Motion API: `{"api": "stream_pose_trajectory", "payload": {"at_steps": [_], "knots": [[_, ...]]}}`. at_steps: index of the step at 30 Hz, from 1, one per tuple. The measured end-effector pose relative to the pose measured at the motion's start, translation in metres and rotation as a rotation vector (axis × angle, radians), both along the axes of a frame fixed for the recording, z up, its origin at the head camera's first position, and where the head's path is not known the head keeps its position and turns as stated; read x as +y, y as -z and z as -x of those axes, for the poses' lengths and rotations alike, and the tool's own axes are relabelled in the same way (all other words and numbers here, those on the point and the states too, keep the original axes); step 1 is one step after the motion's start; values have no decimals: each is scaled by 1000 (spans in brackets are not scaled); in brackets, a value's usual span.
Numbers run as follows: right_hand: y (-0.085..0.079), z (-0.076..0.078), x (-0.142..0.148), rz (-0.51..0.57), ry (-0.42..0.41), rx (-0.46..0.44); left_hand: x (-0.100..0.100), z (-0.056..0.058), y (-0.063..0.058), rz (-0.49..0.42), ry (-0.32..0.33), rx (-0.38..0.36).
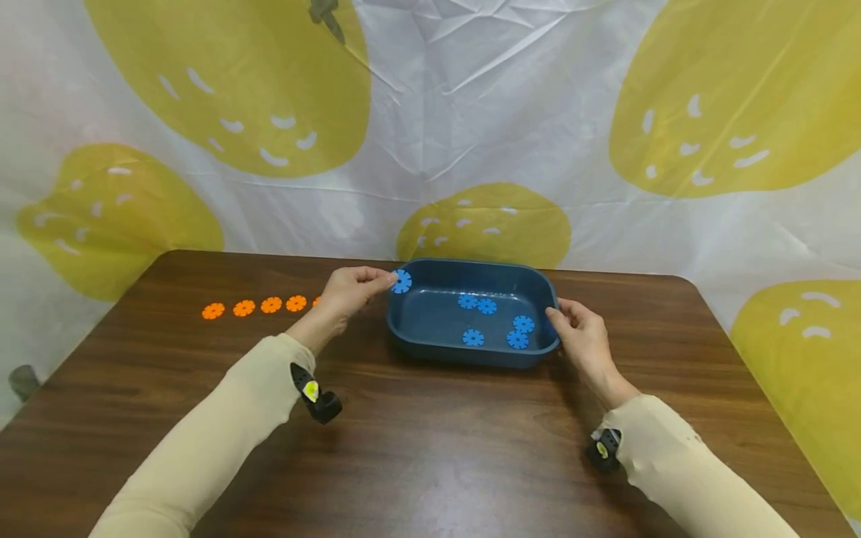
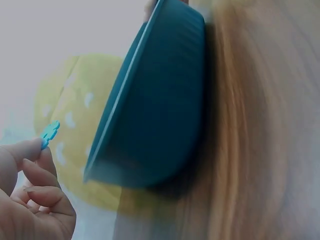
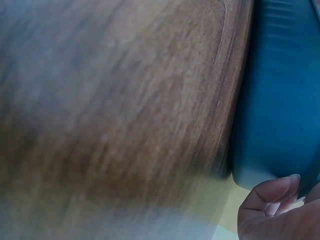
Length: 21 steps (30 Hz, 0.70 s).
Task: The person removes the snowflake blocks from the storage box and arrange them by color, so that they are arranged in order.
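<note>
My left hand (image 1: 347,297) pinches a blue notched plastic disc (image 1: 402,282) between thumb and forefinger, at the left rim of a dark blue rectangular basin (image 1: 430,351). In the left wrist view that disc (image 2: 50,132) is seen nearly edge-on, raised beside the basin wall (image 2: 155,100). Several more blue notched discs (image 1: 473,338) lie flat on the basin floor. With thumb and fingers, my right hand (image 1: 587,340) grips the basin's right end. The right wrist view shows the right thumb (image 3: 272,192) against the basin's outer wall (image 3: 280,110).
Left of the basin, several orange notched discs (image 1: 244,308) lie in a row on the brown wooden table (image 1: 430,448); my left hand partly covers the row's right end. Behind the table hangs a white cloth (image 1: 430,134) with yellow fruit shapes.
</note>
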State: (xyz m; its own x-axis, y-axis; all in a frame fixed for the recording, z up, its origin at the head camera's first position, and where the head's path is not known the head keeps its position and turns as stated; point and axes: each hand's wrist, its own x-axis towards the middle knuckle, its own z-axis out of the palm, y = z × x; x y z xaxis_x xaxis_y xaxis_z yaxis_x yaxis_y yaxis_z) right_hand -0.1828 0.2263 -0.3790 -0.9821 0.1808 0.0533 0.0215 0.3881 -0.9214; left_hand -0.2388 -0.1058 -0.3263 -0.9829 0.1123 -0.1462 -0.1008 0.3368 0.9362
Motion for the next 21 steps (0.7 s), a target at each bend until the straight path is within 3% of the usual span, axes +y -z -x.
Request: {"api": "stream_pose_trajectory", "payload": {"at_steps": [7, 14, 21], "knots": [[0, 1, -1, 14, 3, -4, -37, -4, 12, -14, -30, -81], [0, 0, -1, 7, 6, -5, -61, -5, 29, 132, -62, -138], [1, 1, -1, 10, 2, -5, -73, -3, 45, 244, -82, -177]]}}
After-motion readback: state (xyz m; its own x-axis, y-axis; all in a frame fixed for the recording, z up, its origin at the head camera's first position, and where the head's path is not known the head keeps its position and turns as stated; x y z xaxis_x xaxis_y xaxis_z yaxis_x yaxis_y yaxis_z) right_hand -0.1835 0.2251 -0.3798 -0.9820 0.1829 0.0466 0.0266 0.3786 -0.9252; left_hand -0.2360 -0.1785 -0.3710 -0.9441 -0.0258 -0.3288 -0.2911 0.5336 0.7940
